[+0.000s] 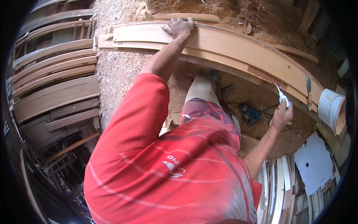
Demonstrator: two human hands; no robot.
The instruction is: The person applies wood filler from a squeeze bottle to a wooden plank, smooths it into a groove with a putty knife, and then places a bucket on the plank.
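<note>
A long pale wooden plank (pixel 231 43) lies across a bench in front of me, its edge showing a rough reddish-brown patch (pixel 263 74). My left hand (pixel 180 28) is on the plank left of its middle, fingers bent over the far edge and gripping it. At the right, my right hand (pixel 281 116) is closed round a small white bottle with a long thin nozzle (pixel 284 98). The nozzle tip points at the right end of the brown patch; whether it touches the wood I cannot tell.
A thin dark-handled tool (pixel 308 89) lies across the plank's right end, beside a whitish cylindrical container (pixel 331 110). Below the bench sits a blue power tool (pixel 251 113). Stacked boards (pixel 56 91) fill the left; wood strips (pixel 278 186) and a white sheet (pixel 315 162) lie lower right.
</note>
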